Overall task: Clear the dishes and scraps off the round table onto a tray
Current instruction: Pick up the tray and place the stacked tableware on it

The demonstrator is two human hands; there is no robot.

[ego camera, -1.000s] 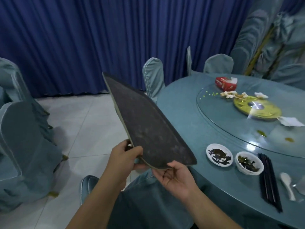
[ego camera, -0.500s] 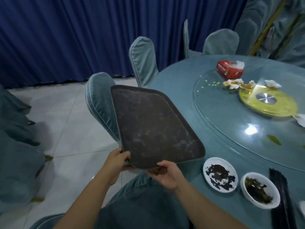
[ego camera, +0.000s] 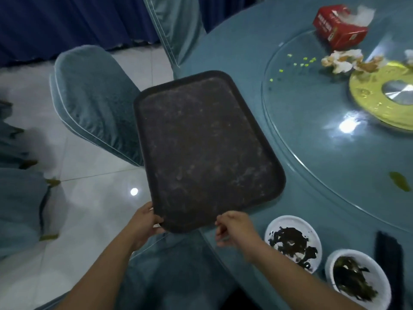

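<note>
The tray is a dark rectangular panel with rounded corners and a low raised rim. Its flat surface is mottled with pale smudges and carries no items. It is held in the air, tilted slightly, with one short edge toward the person. Its far right portion lies over the edge of the round table. Its left portion lies over a covered chair and the tiled floor.

Left hand: positioned at the near left corner of the tray. The fingers are curled around the rim and clamp it, and the forearm extends in from the lower left.

Right hand: positioned at the near edge of the tray, right of centre, back of the hand upward. The fingers are curled together and point left just below the rim. The hand is blurred, and it cannot be told whether the fingers clamp the rim or only touch it.

On the table, near the right forearm:
- a white dish smeared with dark scraps;
- a white bowl just beside it, holding dark green scraps;
- black chopsticks to the right of the dish.

On the glass turntable, well apart from the tray:
- a red tissue box;
- crumpled napkins;
- small green bits.
</note>
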